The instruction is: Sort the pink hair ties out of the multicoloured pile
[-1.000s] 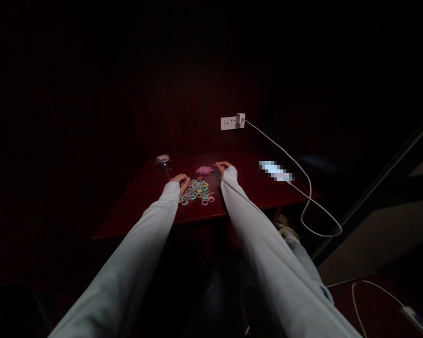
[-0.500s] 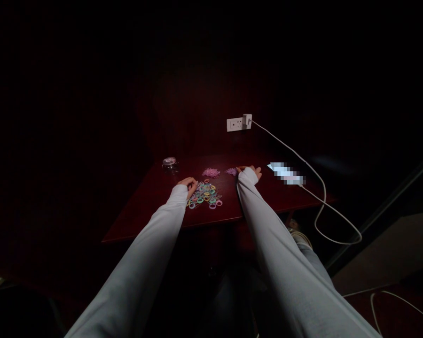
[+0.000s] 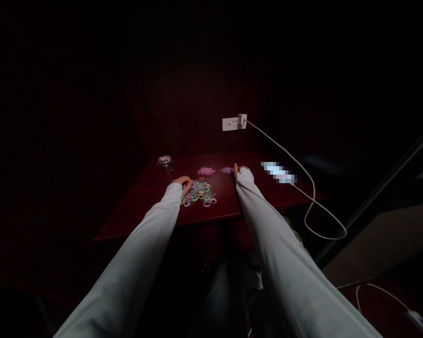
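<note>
My left hand (image 3: 184,184) is closed, its fingers curled together at the left edge of a mixed pile of small hair ties (image 3: 200,192) in pastel colours. What sits between the fingertips is too small to make out. My right hand (image 3: 240,172) is just right of a small heap of purple bands (image 3: 227,170). Its thumb stands up apart from the other fingers, which the wrist partly hides; I see nothing held. Left of the purple heap lies a larger heap of pink bands (image 3: 206,172).
A clear round jar (image 3: 165,162) stands at the table's back left. On the right a phone (image 3: 278,172) lies on the dark red table (image 3: 134,206), its white cable (image 3: 312,188) looping over the edge from a wall socket (image 3: 230,124).
The view has shifted slightly, so the table's things appear further left. My right hand has turned, its thumb now pointing up beside the purple heap. My left hand stays at the mixed pile.
</note>
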Demonstrator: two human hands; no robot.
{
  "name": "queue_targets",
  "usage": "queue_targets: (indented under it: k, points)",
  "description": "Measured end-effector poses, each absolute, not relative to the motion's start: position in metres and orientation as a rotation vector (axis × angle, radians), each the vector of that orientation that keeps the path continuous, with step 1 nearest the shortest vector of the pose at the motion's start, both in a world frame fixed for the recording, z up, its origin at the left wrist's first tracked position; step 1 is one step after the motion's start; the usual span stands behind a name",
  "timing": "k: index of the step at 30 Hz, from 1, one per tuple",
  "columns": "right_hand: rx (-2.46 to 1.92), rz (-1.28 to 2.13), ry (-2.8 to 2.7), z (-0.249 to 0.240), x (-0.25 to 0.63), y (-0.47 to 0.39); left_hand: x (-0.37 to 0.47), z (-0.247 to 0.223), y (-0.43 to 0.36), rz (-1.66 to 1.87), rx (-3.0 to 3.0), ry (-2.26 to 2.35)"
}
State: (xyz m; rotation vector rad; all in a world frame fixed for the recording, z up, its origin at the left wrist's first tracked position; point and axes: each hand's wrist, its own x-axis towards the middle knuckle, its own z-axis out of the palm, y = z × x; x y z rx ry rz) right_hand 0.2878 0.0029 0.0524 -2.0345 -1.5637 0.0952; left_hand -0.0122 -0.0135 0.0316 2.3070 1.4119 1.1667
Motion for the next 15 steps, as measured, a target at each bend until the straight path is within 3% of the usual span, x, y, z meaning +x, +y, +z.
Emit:
queue_targets:
  k: [9, 15]
  points:
    - [-1.774, 0.063, -1.864, 0.039, 0.294, 0.018, -0.013, 0.029, -0.01, 1.158, 2.322, 1.402]
    - [-1.789, 0.029, -1.688, 0.032, 0.3, 0.029, -0.021, 0.021, 0.0, 1.117, 2.36, 1.379]
